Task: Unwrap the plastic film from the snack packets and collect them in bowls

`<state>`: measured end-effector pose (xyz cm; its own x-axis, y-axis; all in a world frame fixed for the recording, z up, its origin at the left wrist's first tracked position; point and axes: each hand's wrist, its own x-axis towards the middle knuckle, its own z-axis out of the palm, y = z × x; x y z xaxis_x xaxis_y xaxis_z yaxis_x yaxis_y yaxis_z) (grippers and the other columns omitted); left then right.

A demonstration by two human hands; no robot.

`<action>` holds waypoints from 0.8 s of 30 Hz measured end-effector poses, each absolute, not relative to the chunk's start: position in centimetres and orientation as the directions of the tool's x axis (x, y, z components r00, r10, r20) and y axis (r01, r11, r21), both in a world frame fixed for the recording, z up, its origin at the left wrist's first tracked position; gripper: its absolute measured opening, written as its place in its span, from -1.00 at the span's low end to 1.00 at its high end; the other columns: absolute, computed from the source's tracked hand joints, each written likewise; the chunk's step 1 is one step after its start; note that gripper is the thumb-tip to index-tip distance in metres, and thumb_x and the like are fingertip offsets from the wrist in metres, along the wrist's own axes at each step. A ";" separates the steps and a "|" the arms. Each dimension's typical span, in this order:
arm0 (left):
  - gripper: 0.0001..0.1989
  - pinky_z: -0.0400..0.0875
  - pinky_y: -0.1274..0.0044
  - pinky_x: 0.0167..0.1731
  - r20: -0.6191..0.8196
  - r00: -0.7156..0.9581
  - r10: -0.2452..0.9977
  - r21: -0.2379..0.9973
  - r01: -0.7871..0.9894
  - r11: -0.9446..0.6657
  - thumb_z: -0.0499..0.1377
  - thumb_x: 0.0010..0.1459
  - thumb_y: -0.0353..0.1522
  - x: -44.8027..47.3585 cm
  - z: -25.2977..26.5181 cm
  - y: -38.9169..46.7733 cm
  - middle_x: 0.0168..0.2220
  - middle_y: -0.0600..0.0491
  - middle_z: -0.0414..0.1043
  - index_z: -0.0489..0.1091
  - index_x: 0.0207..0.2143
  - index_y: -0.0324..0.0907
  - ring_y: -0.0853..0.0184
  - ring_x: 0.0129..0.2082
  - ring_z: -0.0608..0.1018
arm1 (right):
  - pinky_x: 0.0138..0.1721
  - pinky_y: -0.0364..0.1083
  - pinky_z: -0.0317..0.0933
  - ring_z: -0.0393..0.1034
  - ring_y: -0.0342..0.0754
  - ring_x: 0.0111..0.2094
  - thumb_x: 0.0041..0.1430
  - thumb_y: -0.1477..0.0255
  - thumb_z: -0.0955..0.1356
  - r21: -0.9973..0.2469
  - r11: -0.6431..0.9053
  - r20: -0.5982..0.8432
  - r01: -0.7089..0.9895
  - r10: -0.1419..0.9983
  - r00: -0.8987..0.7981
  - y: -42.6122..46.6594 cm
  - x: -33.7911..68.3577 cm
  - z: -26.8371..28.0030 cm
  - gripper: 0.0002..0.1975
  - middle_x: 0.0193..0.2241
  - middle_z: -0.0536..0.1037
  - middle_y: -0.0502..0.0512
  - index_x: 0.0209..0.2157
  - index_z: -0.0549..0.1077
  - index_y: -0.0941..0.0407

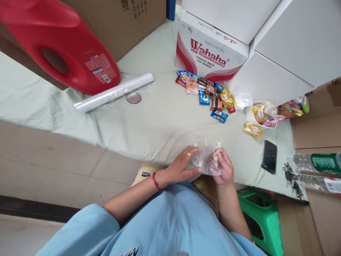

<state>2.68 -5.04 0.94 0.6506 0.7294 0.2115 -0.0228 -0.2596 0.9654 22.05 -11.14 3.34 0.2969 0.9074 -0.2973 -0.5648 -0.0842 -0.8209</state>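
At the front edge of the table, a crinkled clear plastic bag (pixel 204 156) is between my two hands. My right hand (pixel 226 166) is closed on its right side, fingers bent and thumb pressed in. My left hand (pixel 183 165), with a ring and a red bracelet, grips the left side, its thumb and fingers curved apart around the plastic. Something reddish shows through the bag near my right fingers; I cannot make out whether it is a content or skin. Beyond my hands lies a pile of small wrapped snacks (pixel 210 90).
A white basket (pixel 249 114) of snacks stands right of the pile, near a Wahaha carton (pixel 210 53). A phone (pixel 269 156), keys (pixel 292 179) and plastic bottles (pixel 317 162) lie right. Leftward are a film roll (pixel 114 93), round disc (pixel 133 97) and red jug (pixel 87 53).
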 end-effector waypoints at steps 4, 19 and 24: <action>-0.57 0.42 0.34 0.02 0.088 0.485 0.870 0.990 0.052 -0.129 0.00 0.45 0.00 3.1 1.0 -5.0 -0.07 -0.08 0.45 0.42 -0.08 -0.14 0.22 -0.05 0.51 | -0.52 -0.17 0.30 0.22 -0.18 -0.57 0.07 0.32 0.57 -0.702 0.049 -0.312 -0.710 0.875 0.370 -11.6 22.8 3.2 -0.74 -0.56 0.34 -0.14 -0.38 0.43 0.03; -0.48 0.28 0.59 -0.53 -0.446 0.728 0.521 0.738 -0.030 0.674 0.45 -0.06 0.04 4.3 2.5 -5.3 -0.43 0.10 0.46 0.42 -0.33 -0.19 0.39 -0.45 0.52 | -0.37 0.03 0.43 0.45 -0.01 -0.45 0.08 0.10 0.55 -0.823 0.008 -0.298 -0.568 0.845 0.444 -13.2 23.3 1.3 -0.72 -0.46 0.56 -0.03 -0.22 0.61 -0.08; -0.56 0.26 0.59 -0.49 -0.402 0.628 0.666 0.767 -0.165 0.619 0.45 -0.02 -0.03 3.5 1.9 -4.6 -0.44 0.12 0.44 0.42 -0.37 -0.17 0.42 -0.44 0.47 | -0.51 -0.05 0.27 0.14 -0.12 -0.61 0.10 0.07 0.53 -0.859 0.034 -0.230 -0.511 0.866 0.444 -13.3 24.8 1.7 -0.72 -0.62 0.28 -0.13 -0.30 0.54 -0.06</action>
<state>3.48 -4.60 1.92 0.6282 0.6661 -0.4021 -0.1654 0.6194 0.7675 24.84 -13.32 1.65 0.4436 0.8663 -0.2298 -0.5113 0.0340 -0.8587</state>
